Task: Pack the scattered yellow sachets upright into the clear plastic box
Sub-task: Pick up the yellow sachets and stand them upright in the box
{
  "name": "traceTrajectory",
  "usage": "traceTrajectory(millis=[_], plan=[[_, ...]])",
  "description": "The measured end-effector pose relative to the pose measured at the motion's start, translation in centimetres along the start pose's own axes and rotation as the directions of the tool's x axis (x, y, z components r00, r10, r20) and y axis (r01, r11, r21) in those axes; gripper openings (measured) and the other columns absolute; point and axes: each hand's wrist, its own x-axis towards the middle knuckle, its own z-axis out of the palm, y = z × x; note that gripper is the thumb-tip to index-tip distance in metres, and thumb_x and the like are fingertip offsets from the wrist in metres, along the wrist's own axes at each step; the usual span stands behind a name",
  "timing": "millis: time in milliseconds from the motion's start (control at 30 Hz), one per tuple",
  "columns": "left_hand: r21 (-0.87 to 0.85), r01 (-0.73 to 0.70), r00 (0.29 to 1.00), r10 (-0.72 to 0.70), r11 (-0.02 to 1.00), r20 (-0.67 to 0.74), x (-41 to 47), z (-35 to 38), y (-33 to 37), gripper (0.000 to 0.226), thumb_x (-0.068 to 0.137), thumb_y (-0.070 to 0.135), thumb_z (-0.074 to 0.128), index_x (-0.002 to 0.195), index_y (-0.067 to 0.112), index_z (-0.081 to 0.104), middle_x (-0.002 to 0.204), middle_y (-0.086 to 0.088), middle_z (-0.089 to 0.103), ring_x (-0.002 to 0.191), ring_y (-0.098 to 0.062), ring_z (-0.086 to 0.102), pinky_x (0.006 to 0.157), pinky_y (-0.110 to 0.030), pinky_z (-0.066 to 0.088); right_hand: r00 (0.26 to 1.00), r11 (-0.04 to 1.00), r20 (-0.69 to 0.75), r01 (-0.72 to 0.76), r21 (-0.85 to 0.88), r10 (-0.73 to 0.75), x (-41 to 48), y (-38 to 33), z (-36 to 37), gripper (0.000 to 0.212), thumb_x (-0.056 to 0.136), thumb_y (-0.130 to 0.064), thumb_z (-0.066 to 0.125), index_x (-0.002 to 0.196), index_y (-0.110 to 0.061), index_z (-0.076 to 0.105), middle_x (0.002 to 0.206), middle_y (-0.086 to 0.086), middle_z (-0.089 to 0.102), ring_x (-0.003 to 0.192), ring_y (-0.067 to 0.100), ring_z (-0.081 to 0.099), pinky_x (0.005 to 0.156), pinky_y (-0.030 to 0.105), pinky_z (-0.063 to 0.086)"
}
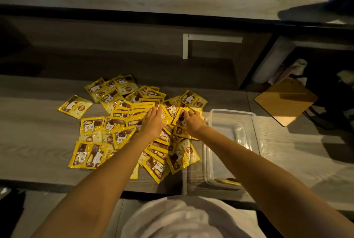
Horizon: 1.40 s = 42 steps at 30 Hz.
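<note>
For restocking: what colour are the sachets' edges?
Yellow; the sachets show brown-and-white print inside, clearest in the head view.

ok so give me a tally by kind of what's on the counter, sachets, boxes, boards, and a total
Yellow sachets: too overlapped for an exact count, roughly 40 loose in the pile, plus at least 1 in the box
Clear plastic box: 1
Wooden board: 1
Total: 2 things besides the sachets, roughly 43 in all
Both hands, left and right, rest on the pile.

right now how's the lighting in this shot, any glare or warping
Head view: dim overall, a warm light patch falls on the wooden board and across the clear plastic box; glare glints off the yellow sachets; wide-angle warping bends the counter edges; hard shadows lie at right.
</note>
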Motion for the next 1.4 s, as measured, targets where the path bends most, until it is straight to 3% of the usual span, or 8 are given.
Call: traceTrajectory(millis=[267, 433, 700, 833, 933, 1167, 1300, 1400], plan=[[0.047, 0.101, 0.986, -0.094, 0.994, -0.14, 1.2, -0.1, 0.8, 0.072, 0.084, 0.023, 0.065, 0.143, 0.015, 0.024, 0.141, -0.012, 0.035, 0.131, -0.029, 0.031, 0.108, -0.039, 0.026, 0.994, 0.978, -0.026, -0.103, 0.181, 0.109, 0.7, 0.0, -0.2, 0.085, 0.082, -0.003, 0.065, 0.146, 0.001, 0.009, 0.15, 0.024, 0.017, 0.138, 0.038, 0.025, 0.112, 0.039, 0.032], [0.001, 0.175, 0.976, -0.173, 0.985, -0.133, 2.5, -1.5, 1.1, 0.049, 0.08, 0.017, 0.07, 0.124, 0.012, 0.05, 0.136, -0.01, 0.041, 0.129, -0.028, 0.031, 0.105, -0.037, 0.028, 0.993, 0.992, 0.013, -0.118, -0.048, 0.118, 1.3, 0.4, -0.8, 0.088, 0.077, -0.034, 0.073, 0.142, 0.0, 0.024, 0.145, 0.019, 0.03, 0.136, 0.033, 0.026, 0.113, 0.039, 0.028], [-0.359, 0.242, 0.928, -0.323, 0.901, -0.185, 2.1, -6.3, 1.8, 0.029, 0.087, 0.015, 0.058, 0.114, 0.004, 0.053, 0.118, -0.016, 0.058, 0.112, -0.033, 0.054, 0.091, -0.04, 0.044, 0.985, 0.987, -0.118, -0.116, 0.115, 0.129, 0.7, 0.1, -2.6, 0.057, 0.092, -0.007, 0.043, 0.143, -0.002, 0.018, 0.126, 0.02, 0.054, 0.114, 0.036, 0.054, 0.089, 0.04, 0.047], [-0.519, 0.163, 0.915, -0.325, 0.839, -0.239, 1.9, -8.7, 1.7, 0.04, 0.082, 0.002, 0.06, 0.12, 0.008, 0.047, 0.116, -0.012, 0.058, 0.107, -0.029, 0.056, 0.084, -0.038, 0.047, 0.979, 0.939, -0.146, -0.086, 0.332, 0.141, -0.2, 0.0, -5.5, 0.05, 0.088, -0.014, 0.052, 0.131, -0.002, 0.028, 0.119, 0.021, 0.056, 0.11, 0.038, 0.056, 0.085, 0.043, 0.047], [-0.653, 0.078, 0.934, -0.285, 0.753, -0.217, 1.4, -10.2, 2.6, 0.06, 0.079, -0.005, 0.063, 0.131, 0.016, 0.04, 0.105, -0.002, 0.054, 0.097, -0.021, 0.059, 0.082, -0.039, 0.055, 0.966, 0.851, -0.145, -0.111, 0.514, 0.213, -1.2, 0.8, -7.8, 0.052, 0.087, -0.017, 0.058, 0.126, -0.002, 0.028, 0.122, 0.021, 0.054, 0.113, 0.038, 0.055, 0.091, 0.044, 0.049], [-0.739, -0.111, 0.98, -0.049, 0.664, -0.191, -1.4, -10.4, 6.9, 0.016, 0.086, 0.006, 0.053, 0.087, 0.016, 0.064, 0.073, 0.003, 0.059, 0.062, -0.007, 0.053, 0.049, -0.013, 0.043, 0.942, 0.848, -0.263, -0.039, 0.529, 0.208, -5.5, 6.2, -11.1, 0.026, 0.084, -0.011, 0.064, 0.107, -0.003, 0.055, 0.107, 0.017, 0.063, 0.097, 0.029, 0.063, 0.076, 0.035, 0.054], [-0.83, -0.168, 0.983, 0.033, 0.531, -0.178, -4.2, -9.2, 9.7, 0.012, 0.091, 0.017, 0.052, 0.091, 0.018, 0.065, 0.086, 0.002, 0.066, 0.079, -0.008, 0.061, 0.065, -0.02, 0.047, 0.808, 0.805, -0.496, 0.046, 0.591, 0.318, -8.3, 8.9, -11.0, 0.021, 0.089, -0.022, 0.06, 0.097, -0.003, 0.066, 0.091, 0.016, 0.068, 0.076, 0.024, 0.065, 0.06, 0.026, 0.05], [-0.824, -0.254, 0.967, 0.158, 0.506, -0.201, -5.9, -7.4, 11.4, 0.019, 0.092, 0.016, 0.053, 0.107, 0.014, 0.065, 0.092, 0.003, 0.066, 0.085, -0.005, 0.061, 0.068, -0.014, 0.049, 0.839, 0.807, -0.466, 0.057, 0.587, 0.28, -9.9, 11.2, -10.2, 0.018, 0.096, -0.025, 0.048, 0.103, -0.01, 0.055, 0.092, 0.015, 0.059, 0.081, 0.029, 0.064, 0.052, 0.031, 0.054]])
